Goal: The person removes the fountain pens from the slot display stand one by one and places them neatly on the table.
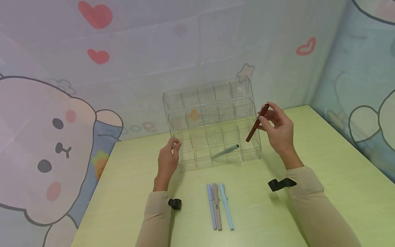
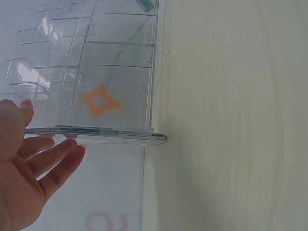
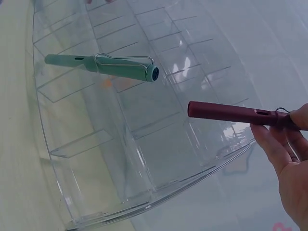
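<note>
Clearly, two bare hands are at work round a clear tiered rack standing on a pale green table. Taking the rack's middle as the clock's centre, the left hand is at eight o'clock, its thumb and fingers gripping the rack's side panel from either face. At three o'clock the right hand pinches a dark red pen between thumb and fingers; the pen tilts, clip end toward one o'clock, bare end toward seven, near the rack's end. A green pen lies aslant in the lowest tier at five o'clock, its capped end pointing to two. Out at six o'clock, side by side on the table, lie a lavender pen, a brownish pen and a light blue pen, all pointing roughly toward twelve.
</note>
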A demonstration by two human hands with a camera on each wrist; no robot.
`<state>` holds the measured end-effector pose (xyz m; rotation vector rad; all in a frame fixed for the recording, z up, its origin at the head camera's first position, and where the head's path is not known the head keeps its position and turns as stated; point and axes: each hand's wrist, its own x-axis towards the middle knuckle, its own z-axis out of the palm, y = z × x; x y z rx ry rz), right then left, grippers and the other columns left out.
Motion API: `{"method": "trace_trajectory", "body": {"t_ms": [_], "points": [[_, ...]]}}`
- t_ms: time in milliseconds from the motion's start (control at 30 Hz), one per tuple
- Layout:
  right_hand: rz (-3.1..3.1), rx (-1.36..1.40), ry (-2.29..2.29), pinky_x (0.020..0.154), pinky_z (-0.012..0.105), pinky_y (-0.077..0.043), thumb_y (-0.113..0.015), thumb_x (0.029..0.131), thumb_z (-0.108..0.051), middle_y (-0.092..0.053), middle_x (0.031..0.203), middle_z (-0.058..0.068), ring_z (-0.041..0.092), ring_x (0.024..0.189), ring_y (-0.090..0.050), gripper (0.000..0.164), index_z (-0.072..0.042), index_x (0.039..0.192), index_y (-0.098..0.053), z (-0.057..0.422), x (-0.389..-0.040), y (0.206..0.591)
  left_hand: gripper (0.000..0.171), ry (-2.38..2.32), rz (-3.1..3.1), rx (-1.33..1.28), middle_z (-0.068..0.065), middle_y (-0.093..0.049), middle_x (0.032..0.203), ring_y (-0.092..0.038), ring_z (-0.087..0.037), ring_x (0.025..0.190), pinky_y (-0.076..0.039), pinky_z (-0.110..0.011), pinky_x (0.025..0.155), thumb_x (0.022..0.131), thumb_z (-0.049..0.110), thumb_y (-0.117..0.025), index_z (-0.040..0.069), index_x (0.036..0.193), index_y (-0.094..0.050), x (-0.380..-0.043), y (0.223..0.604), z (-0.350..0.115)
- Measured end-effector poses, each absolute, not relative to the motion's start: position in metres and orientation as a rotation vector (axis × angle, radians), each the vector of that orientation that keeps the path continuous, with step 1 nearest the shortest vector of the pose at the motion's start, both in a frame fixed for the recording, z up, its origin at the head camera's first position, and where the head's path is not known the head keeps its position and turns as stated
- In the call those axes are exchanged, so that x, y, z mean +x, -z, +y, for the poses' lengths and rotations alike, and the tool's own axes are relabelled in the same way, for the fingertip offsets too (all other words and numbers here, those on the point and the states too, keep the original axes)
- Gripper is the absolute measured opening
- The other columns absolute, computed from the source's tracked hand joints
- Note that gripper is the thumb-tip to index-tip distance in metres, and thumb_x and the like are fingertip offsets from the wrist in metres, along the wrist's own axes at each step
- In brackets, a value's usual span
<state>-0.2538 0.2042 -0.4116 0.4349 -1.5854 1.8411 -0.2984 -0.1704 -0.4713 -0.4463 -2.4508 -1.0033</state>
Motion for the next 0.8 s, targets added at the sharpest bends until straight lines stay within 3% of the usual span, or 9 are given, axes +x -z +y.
{"method": "trace_trajectory", "body": {"t_ms": [300, 400, 433, 500, 567, 633, 800], "points": [[-1.529, 0.417, -1.962, 0.068, 0.034, -0.058, -0.066, 0.093, 0.008, -0.064, 0.111, 0.012, 0.021, 0.094, -0.065, 0.044, -0.001, 0.134, -0.053, 0.2062, -0.2524, 0.4103, 0.016, 0.997, -2.449, -0.445, -0.027, -0.070, 0.107, -0.022, -0.007, 0.038, -0.024, -0.028, 0.038, 0.106, 0.030, -0.053, 0.015, 0.110, -0.058, -0.2979, 0.4701, -0.1695], [-1.532, 0.415, -1.982, 0.068, 0.034, -0.058, -0.066, 0.092, 0.008, -0.062, 0.111, 0.012, 0.020, 0.093, -0.066, 0.044, -0.001, 0.134, -0.055, 0.2064, -0.2513, 0.4092, 0.015, 0.999, -2.449, -0.440, -0.027, -0.070, 0.108, -0.029, -0.014, 0.035, -0.024, -0.029, 0.038, 0.106, 0.029, -0.054, 0.015, 0.109, -0.058, -0.2978, 0.4695, -0.1691], [-1.537, 0.415, -1.986, 0.068, 0.033, -0.058, -0.066, 0.092, 0.008, -0.061, 0.111, 0.012, 0.019, 0.092, -0.066, 0.044, -0.001, 0.134, -0.055, 0.2064, -0.2510, 0.4087, 0.015, 0.998, -2.452, -0.436, -0.026, -0.071, 0.102, -0.039, -0.017, 0.037, -0.024, -0.029, 0.038, 0.106, 0.029, -0.054, 0.015, 0.109, -0.058, -0.2978, 0.4693, -0.1691], [-1.540, 0.414, -2.002, 0.068, 0.033, -0.057, -0.066, 0.092, 0.008, -0.060, 0.109, 0.012, 0.018, 0.091, -0.067, 0.043, -0.001, 0.133, -0.055, 0.2062, -0.2506, 0.4078, 0.015, 1.011, -2.452, -0.430, -0.024, -0.072, 0.096, -0.058, -0.027, 0.047, -0.026, -0.029, 0.038, 0.106, 0.029, -0.054, 0.016, 0.109, -0.059, -0.2977, 0.4690, -0.1690], [-1.543, 0.407, -2.013, 0.068, 0.033, -0.057, -0.066, 0.092, 0.008, -0.060, 0.107, 0.012, 0.018, 0.089, -0.069, 0.043, -0.001, 0.133, -0.056, 0.2059, -0.2503, 0.4070, 0.015, 1.019, -2.456, -0.424, -0.021, -0.070, 0.082, -0.071, -0.037, 0.073, -0.028, -0.031, 0.039, 0.106, 0.030, -0.054, 0.016, 0.109, -0.059, -0.2976, 0.4685, -0.1689], [-1.553, 0.396, -2.013, 0.068, 0.033, -0.057, -0.067, 0.092, 0.007, -0.061, 0.105, 0.012, 0.017, 0.087, -0.069, 0.043, -0.002, 0.133, -0.056, 0.2060, -0.2502, 0.4066, 0.016, 1.018, -2.459, -0.418, -0.018, -0.067, 0.077, -0.070, -0.042, 0.097, -0.033, -0.032, 0.041, 0.106, 0.031, -0.053, 0.017, 0.109, -0.059, -0.2977, 0.4683, -0.1689], [-1.560, 0.391, -2.024, 0.067, 0.034, -0.057, -0.067, 0.092, 0.007, -0.063, 0.104, 0.012, 0.018, 0.084, -0.071, 0.044, -0.002, 0.133, -0.057, 0.2065, -0.2498, 0.4060, 0.016, 1.003, -2.460, -0.418, -0.010, -0.060, 0.065, -0.066, -0.044, 0.106, -0.040, -0.036, 0.044, 0.106, 0.031, -0.053, 0.016, 0.109, -0.059, -0.2970, 0.4680, -0.1687]]}}
